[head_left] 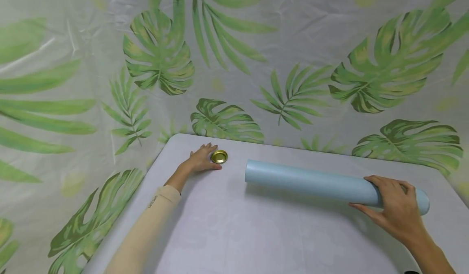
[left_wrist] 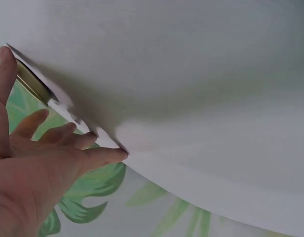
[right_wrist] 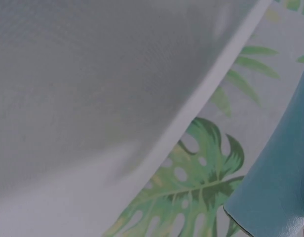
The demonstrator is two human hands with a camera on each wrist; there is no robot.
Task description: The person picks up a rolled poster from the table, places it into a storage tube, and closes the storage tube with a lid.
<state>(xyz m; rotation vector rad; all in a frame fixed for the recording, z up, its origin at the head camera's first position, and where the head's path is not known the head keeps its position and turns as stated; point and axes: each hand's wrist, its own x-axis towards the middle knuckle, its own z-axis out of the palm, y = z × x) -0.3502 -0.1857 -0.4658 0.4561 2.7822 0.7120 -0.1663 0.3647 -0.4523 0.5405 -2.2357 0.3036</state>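
Observation:
A small round gold lid (head_left: pixel 219 156) lies on the white table (head_left: pixel 234 225) toward its far left, its raised rim showing. Beside it, my left hand (head_left: pixel 200 159) rests with fingers spread, right at the lid's left edge. In the left wrist view the fingertips (left_wrist: pixel 117 155) touch the tabletop, and the lid (left_wrist: pixel 33 83) shows edge-on by the thumb side. My right hand (head_left: pixel 399 209) grips a long light-blue roll (head_left: pixel 307 180) near its right end. The roll is held over the table, its other end toward the lid. Only part of the roll (right_wrist: pixel 275 182) appears in the right wrist view.
A wall covering (head_left: pixel 293 54) printed with green leaves stands behind the table and along its left. The table has rounded far corners. A small dark object (head_left: pixel 412 272) shows at the bottom edge on the right.

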